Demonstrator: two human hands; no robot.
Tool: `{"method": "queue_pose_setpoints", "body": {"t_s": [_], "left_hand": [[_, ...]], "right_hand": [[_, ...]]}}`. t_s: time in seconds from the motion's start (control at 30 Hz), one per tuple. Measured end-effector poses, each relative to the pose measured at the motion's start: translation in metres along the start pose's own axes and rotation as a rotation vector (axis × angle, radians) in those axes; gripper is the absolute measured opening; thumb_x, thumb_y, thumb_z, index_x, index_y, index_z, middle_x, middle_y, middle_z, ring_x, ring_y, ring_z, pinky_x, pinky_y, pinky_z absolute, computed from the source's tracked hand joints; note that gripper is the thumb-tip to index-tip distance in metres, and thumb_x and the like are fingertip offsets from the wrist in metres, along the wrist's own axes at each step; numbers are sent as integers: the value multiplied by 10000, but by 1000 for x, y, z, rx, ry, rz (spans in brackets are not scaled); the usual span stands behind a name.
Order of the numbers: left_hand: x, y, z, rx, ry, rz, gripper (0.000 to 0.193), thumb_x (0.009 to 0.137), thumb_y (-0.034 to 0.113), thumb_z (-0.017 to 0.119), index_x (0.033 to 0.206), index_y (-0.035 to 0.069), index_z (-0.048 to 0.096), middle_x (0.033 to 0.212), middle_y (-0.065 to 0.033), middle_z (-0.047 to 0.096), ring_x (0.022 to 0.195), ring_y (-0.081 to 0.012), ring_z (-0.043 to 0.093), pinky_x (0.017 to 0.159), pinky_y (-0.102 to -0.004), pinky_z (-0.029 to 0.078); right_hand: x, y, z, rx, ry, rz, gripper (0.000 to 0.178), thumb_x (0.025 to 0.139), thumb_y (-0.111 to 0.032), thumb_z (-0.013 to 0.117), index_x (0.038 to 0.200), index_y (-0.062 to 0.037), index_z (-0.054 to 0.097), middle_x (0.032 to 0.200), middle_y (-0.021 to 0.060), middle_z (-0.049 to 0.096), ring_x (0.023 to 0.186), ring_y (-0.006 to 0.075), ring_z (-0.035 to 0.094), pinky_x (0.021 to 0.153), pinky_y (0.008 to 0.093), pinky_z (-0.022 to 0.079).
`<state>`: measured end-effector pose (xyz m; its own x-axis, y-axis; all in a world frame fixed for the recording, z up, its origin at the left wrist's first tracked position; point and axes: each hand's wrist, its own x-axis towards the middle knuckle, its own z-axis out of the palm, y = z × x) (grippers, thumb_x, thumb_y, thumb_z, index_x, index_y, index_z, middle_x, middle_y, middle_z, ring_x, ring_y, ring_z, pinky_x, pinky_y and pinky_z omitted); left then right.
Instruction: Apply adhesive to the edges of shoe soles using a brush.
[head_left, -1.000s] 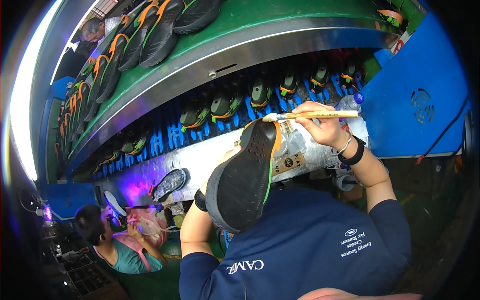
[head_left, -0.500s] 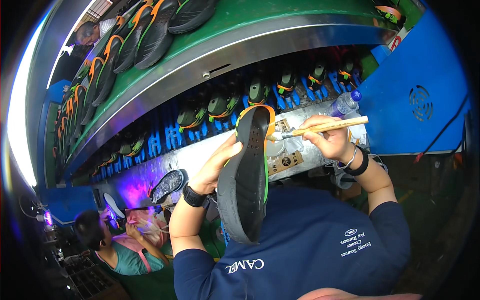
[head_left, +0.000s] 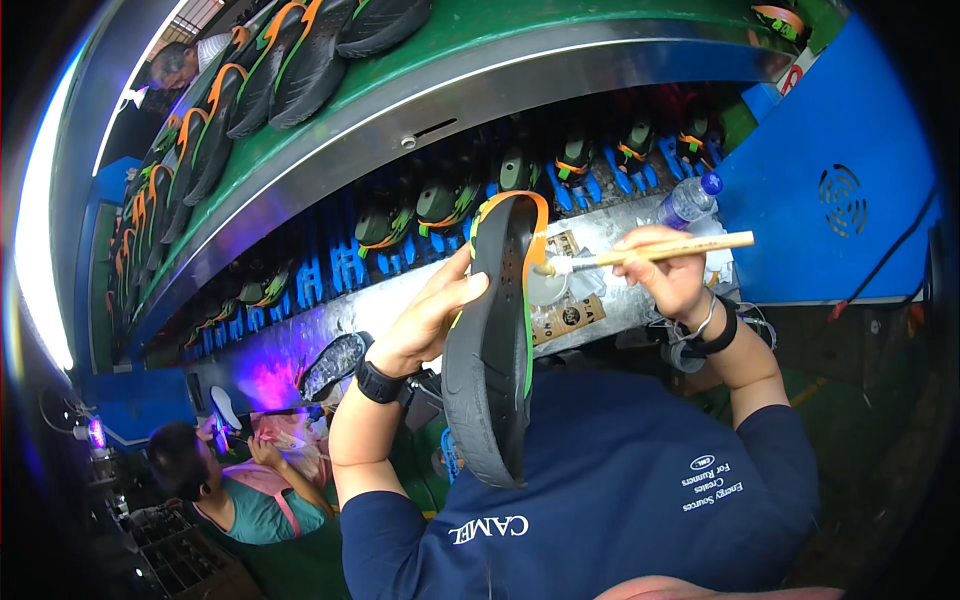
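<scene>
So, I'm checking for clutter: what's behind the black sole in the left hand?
Past the sole show the metal bench and navy shirt. What it covers can't be seen, including part of the left hand.

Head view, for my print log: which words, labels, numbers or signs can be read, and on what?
Locations only, wording uncopied:
Dark blue shirt: white lettering, two places.
Brown cardboard: dark print, partly legible.
White sign: red mark, unclear.
Clear bottle: too blurred to read.

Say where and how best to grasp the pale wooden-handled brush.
Likely the free end of the brush's straight wooden handle, coming from the right: that end juts past the right hand, while the bristles point left toward the black, orange-edged shoe sole.
</scene>
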<state>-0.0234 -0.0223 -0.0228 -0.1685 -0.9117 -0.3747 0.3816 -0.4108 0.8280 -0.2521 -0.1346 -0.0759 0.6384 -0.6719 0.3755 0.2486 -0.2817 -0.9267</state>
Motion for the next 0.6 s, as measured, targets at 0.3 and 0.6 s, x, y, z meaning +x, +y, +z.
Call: {"method": "queue_pose_setpoints", "body": {"t_s": [0.3, 0.6], "left_hand": [[7, 10, -2, 109, -86, -17, 749, 760, 311, 559, 1311, 33, 134, 1255, -129, 327, 1106, -186, 377, 935, -305, 279], [7, 19, 5, 162, -19, 16, 709, 708, 373, 584, 1237, -4, 299, 1156, -103, 433, 1026, -146, 440, 884, -268, 339]], "right_hand": [[23, 7, -8, -248, -2, -231, 101, 735, -7, 561, 825, 40, 566, 738, 93, 579, 629, 131, 545, 568, 223, 437], [19, -13, 1, -109, -166, -196, 115, 721, 0, 560, 833, 23, 572, 726, 107, 581, 583, 156, 523, 533, 250, 415]]}}
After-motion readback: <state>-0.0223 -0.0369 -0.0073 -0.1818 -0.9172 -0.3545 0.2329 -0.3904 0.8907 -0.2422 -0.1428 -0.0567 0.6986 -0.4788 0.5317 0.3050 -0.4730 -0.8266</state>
